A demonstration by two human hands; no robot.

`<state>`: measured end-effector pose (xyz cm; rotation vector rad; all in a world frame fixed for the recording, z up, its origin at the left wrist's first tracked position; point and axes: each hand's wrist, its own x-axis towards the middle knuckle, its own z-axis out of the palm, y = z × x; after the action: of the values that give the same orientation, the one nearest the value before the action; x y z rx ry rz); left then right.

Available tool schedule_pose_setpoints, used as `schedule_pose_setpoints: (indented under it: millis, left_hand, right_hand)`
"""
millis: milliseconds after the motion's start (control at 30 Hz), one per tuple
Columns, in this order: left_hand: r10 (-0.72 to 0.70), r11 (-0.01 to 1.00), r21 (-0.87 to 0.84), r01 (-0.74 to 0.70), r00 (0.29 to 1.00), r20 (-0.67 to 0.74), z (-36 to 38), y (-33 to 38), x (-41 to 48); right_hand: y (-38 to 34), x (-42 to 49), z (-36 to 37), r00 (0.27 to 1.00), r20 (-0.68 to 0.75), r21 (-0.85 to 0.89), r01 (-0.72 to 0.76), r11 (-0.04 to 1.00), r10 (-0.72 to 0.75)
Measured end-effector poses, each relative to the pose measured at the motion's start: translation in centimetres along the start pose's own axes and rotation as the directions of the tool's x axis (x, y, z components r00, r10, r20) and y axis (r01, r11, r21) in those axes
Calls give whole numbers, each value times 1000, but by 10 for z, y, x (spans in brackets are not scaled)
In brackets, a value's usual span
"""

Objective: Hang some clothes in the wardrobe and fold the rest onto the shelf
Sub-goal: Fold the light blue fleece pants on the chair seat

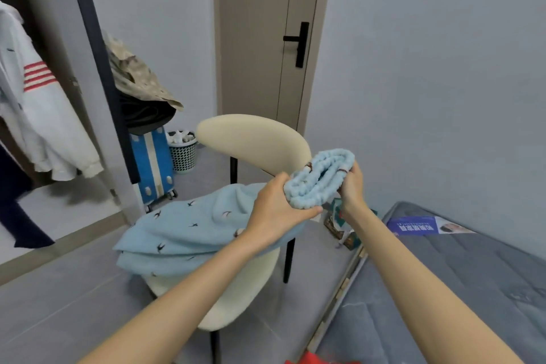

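A light blue garment with small bird prints (pixel 183 230) lies draped over the seat of a cream chair (pixel 251 139). Its thick ribbed hem (pixel 317 176) is bunched up above the seat. My left hand (pixel 276 210) grips the bunched hem from the left and below. My right hand (pixel 353 183) pinches it from the right. At the far left, an open wardrobe holds a hanging white jacket with red stripes (pixel 38 109) and a dark navy garment (pixel 17 207).
A blue suitcase (pixel 153 165) with dark clothes and a camouflage garment (pixel 133 77) piled on top stands by the wardrobe's black frame. A mesh bin (pixel 183 151) sits beside it. A grey mattress (pixel 458 289) fills the right. A closed door (pixel 266 38) is behind the chair.
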<state>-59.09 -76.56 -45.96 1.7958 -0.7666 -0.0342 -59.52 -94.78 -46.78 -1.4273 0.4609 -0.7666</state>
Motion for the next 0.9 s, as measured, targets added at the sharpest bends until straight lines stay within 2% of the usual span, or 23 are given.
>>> schedule_pose_setpoints:
  millis: [167, 333, 433, 600, 900]
  left_hand:
    - [-39, 999, 2, 39, 998, 57, 55, 6, -15]
    - [-185, 980, -71, 186, 983, 25, 58, -18, -23]
    - [-287, 953, -93, 287, 958, 10, 37, -43, -27]
    - [-417, 906, -87, 414, 909, -15, 4, -81, -38]
    - [-556, 821, -155, 550, 831, 6, -39, -160, -53]
  right_hand:
    - [11, -13, -56, 999, -29, -8, 32, 999, -32]
    - [36, -15, -67, 999, 46, -103, 2, 995, 3]
    - [53, -17, -49, 991, 132, -146, 0, 989, 19]
    - [66, -17, -3, 969, 245, -318, 44, 947, 37]
    - [119, -14, 67, 911, 404, -622, 207, 755, 82]
